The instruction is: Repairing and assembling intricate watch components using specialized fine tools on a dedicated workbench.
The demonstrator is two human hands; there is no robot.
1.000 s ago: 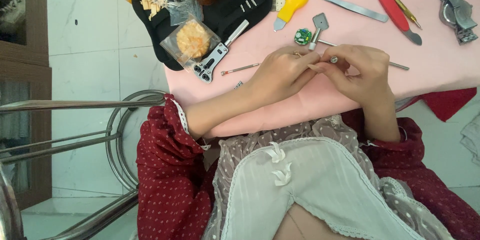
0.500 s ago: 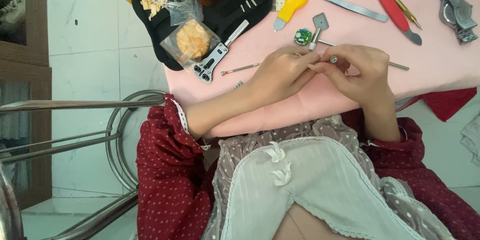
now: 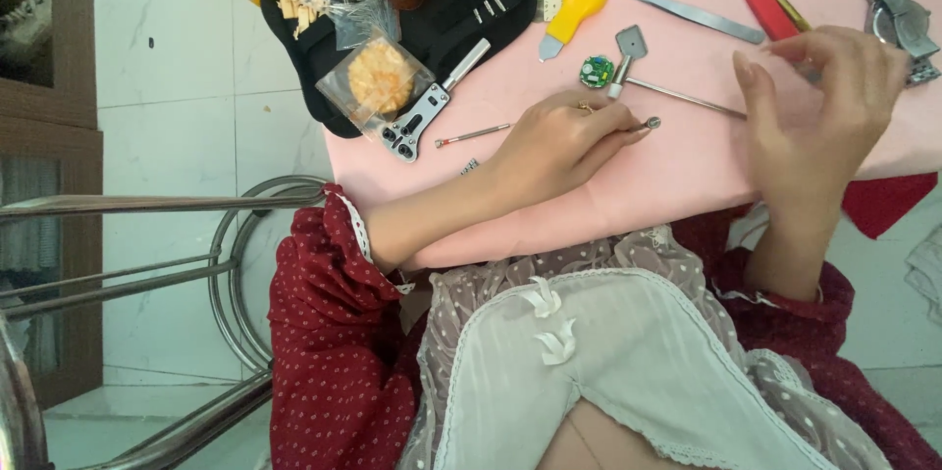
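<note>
My left hand (image 3: pixel 559 141) rests on the pink table (image 3: pixel 687 171), its fingertips pinching a small round metal part (image 3: pixel 653 124). My right hand (image 3: pixel 819 102) is lifted off the table to the right, fingers apart and nothing seen in it. It hovers over a thin metal rod (image 3: pixel 687 98), close to a red-handled tool (image 3: pixel 767 5). A small green round movement (image 3: pixel 595 71) and a little hammer (image 3: pixel 625 53) lie just beyond my left fingers.
A black tool pouch (image 3: pixel 491 28) lies at the table's far left with a metal case wrench (image 3: pixel 422 117) and a bag holding an orange piece (image 3: pixel 378 78). A yellow-handled knife (image 3: pixel 572 7), tweezers (image 3: pixel 699 15) and a metal watch bracelet (image 3: pixel 898 14) lie further back. Steel chair tubing (image 3: pixel 147 205) stands left.
My right hand has let go and moved up and to the right, away from my left hand. My left hand stays, still pinching the small part.
</note>
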